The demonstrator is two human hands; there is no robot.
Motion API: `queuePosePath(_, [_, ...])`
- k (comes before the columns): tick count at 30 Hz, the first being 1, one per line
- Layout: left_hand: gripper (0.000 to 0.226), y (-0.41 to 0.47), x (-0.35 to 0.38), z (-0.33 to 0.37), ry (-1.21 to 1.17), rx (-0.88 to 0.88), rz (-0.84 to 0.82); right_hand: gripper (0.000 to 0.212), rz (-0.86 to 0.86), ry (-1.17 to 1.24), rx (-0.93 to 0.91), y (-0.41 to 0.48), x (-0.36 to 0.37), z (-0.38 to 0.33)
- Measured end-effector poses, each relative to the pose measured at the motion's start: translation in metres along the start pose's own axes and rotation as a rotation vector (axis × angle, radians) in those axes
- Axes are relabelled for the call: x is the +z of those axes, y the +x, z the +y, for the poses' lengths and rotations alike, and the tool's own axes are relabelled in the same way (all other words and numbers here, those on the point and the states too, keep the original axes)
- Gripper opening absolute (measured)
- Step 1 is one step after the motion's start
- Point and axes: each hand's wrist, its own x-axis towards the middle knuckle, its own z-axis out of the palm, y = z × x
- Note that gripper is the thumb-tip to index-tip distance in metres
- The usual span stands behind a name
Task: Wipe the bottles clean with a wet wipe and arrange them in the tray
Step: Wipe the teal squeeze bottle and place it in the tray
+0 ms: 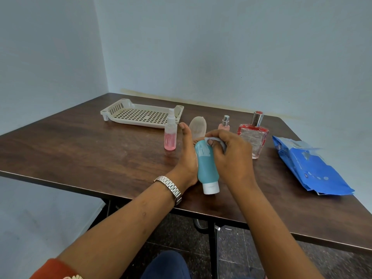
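The work surface is a dark brown wooden table [100,150] set into the corner of a room with pale blue walls. From my remote station I view it through the head camera.

1. Tray. A beige perforated tray [141,114] sits at the far left of the table. I see no bottle in it.

2. Item in hand. The teal bottle [206,168] is held near the table's front edge, between both hands. Its white cap points toward the camera, and its far end is tilted up and away.

3. Left hand. The left hand [188,158] cradles the teal bottle from its left side. The thumb stands up and the fingers wrap beneath the body. A metal wristwatch [171,187] is on that wrist.

4. Right hand. The right hand [231,158] has its fingers curled around a bunched grey-white wet wipe [218,140]. It presses the wipe against the far end of the teal bottle.

5. Items waiting on the table.
- A pink spray bottle [170,135] stands upright just left of the left hand, in front of the tray.
- A beige oval item [198,126] shows behind the hands. I cannot tell what it is.
- A small pink perfume bottle [225,123] stands behind the right hand.
- A square red-edged perfume bottle [253,137] stands just right of that hand.

6. Supplies. A blue wipe pack [310,168] lies flat at the right, well apart from the tray.
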Motion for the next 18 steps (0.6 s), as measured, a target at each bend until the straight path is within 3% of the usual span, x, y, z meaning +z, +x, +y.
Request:
queuePosePath(8, [0.101,0.001,-0.006,0.001,0.114,0.003,0.012,0.020,-0.020,0.011,0.008,-0.029,-0.012,0.005])
queuePosePath(18, [0.087,-0.002,0.000,0.000,-0.023,0.023,-0.018,0.024,-0.048,-0.073,-0.087,0.006,-0.006,-0.009])
